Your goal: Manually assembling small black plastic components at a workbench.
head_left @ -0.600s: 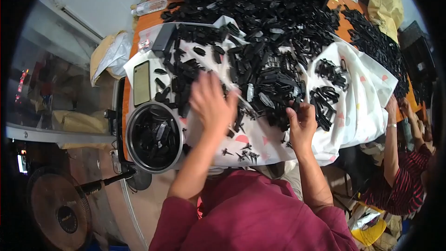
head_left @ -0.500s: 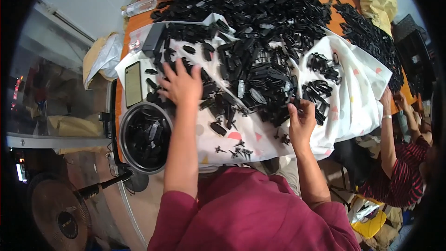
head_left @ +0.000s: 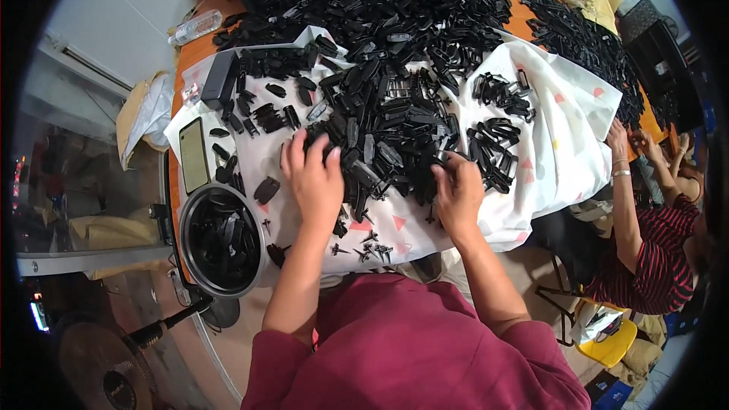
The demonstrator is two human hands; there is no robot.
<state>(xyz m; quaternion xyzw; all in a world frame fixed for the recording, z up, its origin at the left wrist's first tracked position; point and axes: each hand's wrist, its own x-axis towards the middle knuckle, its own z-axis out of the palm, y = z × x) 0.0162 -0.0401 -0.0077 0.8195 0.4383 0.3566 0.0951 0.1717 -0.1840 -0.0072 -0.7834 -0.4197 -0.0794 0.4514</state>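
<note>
The small black pieces I have before me are hard and glossy, mostly oblong with rounded ends, some catching a pale shine. They lie heaped from the middle of the tabletop towards its far edge, on a white cloth printed with pink and yellow shapes and rumpled into soft folds to the right. Near the front edge sit a few thin, spiky dark bits.

My left hand is palm down at the heap's left border, fingers loosely spread and bent at the tips, gripping nothing that I can see. My right hand is at the heap's near right border, fingers curled in with thumb and forefinger close together; whether a piece is pinched there I can't tell.

At the near left corner stands a round metal bowl, smooth-rimmed, with more black pieces inside. A clear plastic bottle lies on its side by the far left corner.
</note>
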